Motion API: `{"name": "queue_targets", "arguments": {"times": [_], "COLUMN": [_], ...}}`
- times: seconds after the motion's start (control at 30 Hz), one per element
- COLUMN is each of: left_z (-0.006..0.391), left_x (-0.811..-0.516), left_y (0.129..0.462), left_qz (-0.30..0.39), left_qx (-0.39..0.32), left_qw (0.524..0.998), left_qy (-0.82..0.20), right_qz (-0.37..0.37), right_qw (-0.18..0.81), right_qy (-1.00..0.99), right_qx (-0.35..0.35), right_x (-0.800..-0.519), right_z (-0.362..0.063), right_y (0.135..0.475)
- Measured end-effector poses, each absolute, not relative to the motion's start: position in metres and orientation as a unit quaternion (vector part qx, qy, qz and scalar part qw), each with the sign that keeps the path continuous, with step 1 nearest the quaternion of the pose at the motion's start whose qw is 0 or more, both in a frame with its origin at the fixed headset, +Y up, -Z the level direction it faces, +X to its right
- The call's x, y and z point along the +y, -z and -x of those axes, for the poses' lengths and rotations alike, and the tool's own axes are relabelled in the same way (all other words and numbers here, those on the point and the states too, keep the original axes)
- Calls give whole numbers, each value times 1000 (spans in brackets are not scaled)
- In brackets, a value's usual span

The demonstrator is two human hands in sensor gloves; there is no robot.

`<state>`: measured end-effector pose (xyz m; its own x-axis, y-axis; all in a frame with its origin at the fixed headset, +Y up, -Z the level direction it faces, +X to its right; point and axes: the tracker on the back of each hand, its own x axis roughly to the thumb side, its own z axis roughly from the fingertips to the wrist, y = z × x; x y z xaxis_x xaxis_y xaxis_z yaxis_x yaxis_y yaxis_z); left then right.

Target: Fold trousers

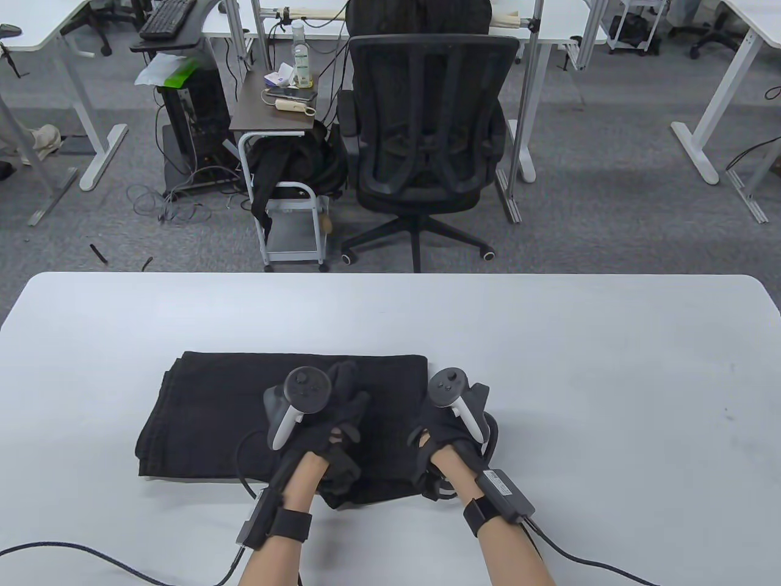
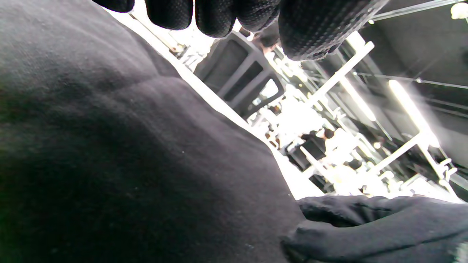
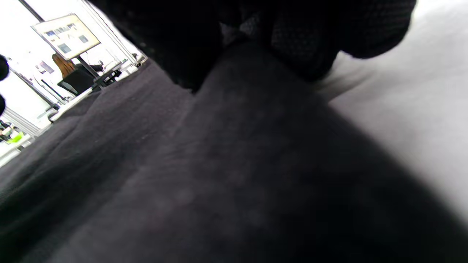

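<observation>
Black trousers point(image 1: 244, 415) lie folded into a flat rectangle on the white table point(image 1: 610, 378), left of centre near the front edge. My left hand point(image 1: 346, 387) is over the right part of the fold with its fingers stretched forward. In the left wrist view its fingers point(image 2: 215, 18) hang free above the cloth point(image 2: 128, 164). My right hand point(image 1: 440, 424) is at the right edge of the trousers. In the right wrist view its fingers point(image 3: 299, 47) close on that edge of the cloth point(image 3: 219, 164), next to bare table point(image 3: 409, 109).
A black office chair point(image 1: 427, 152) and a small cart point(image 1: 287, 183) stand beyond the table's far edge. Glove cables point(image 1: 586, 558) trail across the table's front from both wrists. Bare table surface stretches to the right and behind the trousers.
</observation>
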<state>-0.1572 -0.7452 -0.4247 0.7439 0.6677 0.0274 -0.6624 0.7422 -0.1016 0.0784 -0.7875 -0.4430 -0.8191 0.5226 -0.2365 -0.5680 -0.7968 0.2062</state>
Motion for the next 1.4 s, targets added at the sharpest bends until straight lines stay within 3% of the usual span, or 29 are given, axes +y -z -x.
{"name": "queue_targets", "arguments": {"times": [0.23,0.4,0.67,0.83,0.9,1.03,1.2,1.4], "left_z": [159,161,163,163,163,161,159,158], "left_x": [-739,-731,-730,-732,-734,-737,-741,-744], "left_y": [423,422,421,422,423,424,424,425], "left_qz": [33,21,21,25,28,34,41,46], "left_qx": [-34,-38,-37,-36,-36,-36,-38,-39], "left_qw": [932,933,926,925,925,924,925,925], "left_qy": [-359,-358,-374,-377,-377,-380,-377,-375], "right_qz": [72,78,180,226,219,161,90,43], "right_qw": [356,372,323,253,258,301,291,277], "right_qy": [-923,-919,-929,-940,-940,-940,-952,-959], "right_qx": [128,104,28,-12,-28,-24,7,36], "right_x": [-775,-751,-678,-622,-603,-596,-611,-642], "right_z": [-94,-139,-282,-324,-316,-279,-207,-154], "right_y": [442,440,424,410,405,406,414,422]}}
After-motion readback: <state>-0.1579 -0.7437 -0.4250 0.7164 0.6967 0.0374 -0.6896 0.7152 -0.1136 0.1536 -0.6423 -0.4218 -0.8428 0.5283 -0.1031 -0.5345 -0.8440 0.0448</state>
